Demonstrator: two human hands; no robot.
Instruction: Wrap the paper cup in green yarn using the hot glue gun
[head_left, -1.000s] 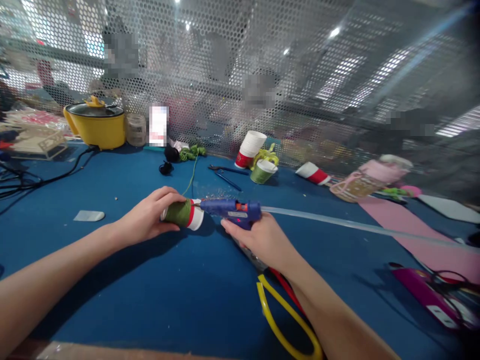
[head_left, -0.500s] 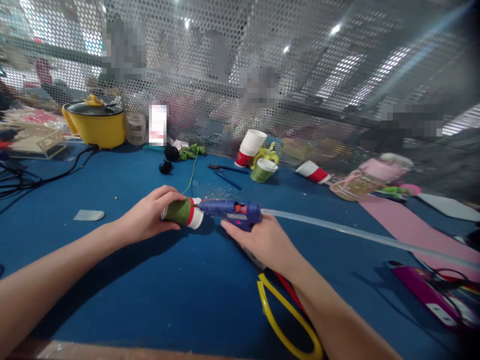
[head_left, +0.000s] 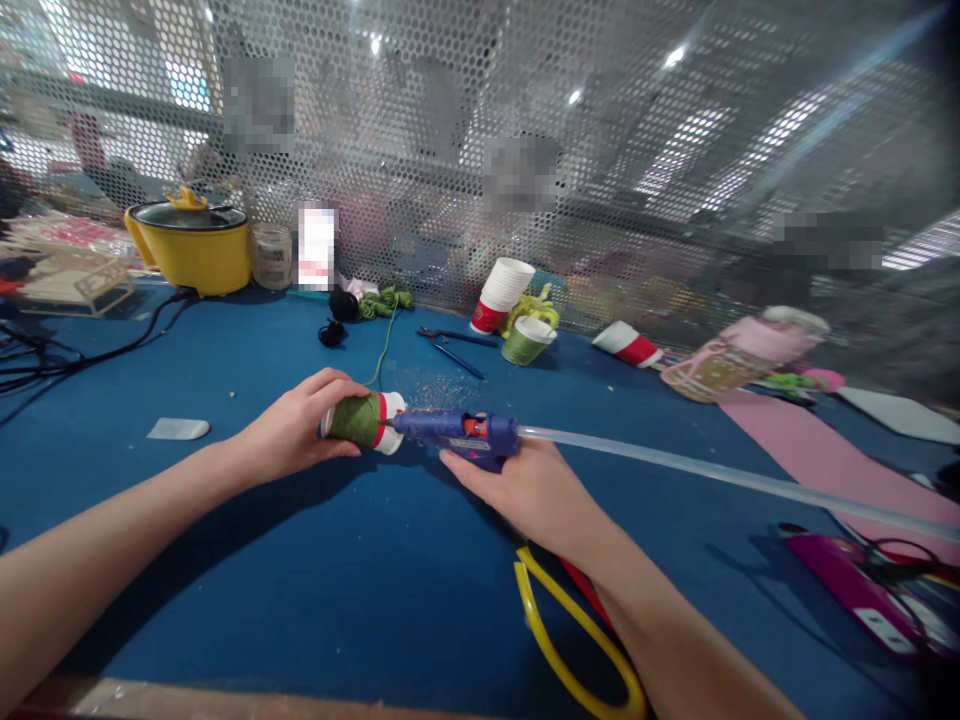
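My left hand [head_left: 307, 425] is closed around a paper cup [head_left: 355, 421] lying on its side, mostly wound with green yarn. A red band and a white end of the cup stay bare on the right. Green yarn [head_left: 386, 350] runs from the cup back to a green bundle [head_left: 388, 298]. My right hand [head_left: 525, 480] grips a blue hot glue gun [head_left: 457, 430], its nozzle at the cup's red band by the yarn's edge. Whether the tip touches cannot be made out. A long clear glue stick [head_left: 675, 463] sticks out of the gun's back.
Pliers [head_left: 457, 340], a stack of paper cups [head_left: 502, 295] and a green-wrapped cup [head_left: 528, 342] stand beyond my hands. Yellow-handled scissors [head_left: 577, 640] lie under my right forearm. At right are a purple power strip [head_left: 847, 580] and pink sheet [head_left: 787, 450]; a yellow pot [head_left: 191, 250] stands back left.
The glue gun has shifted slightly left and down, its nozzle now lower on the cup's red band. My left hand and the cup have barely moved.
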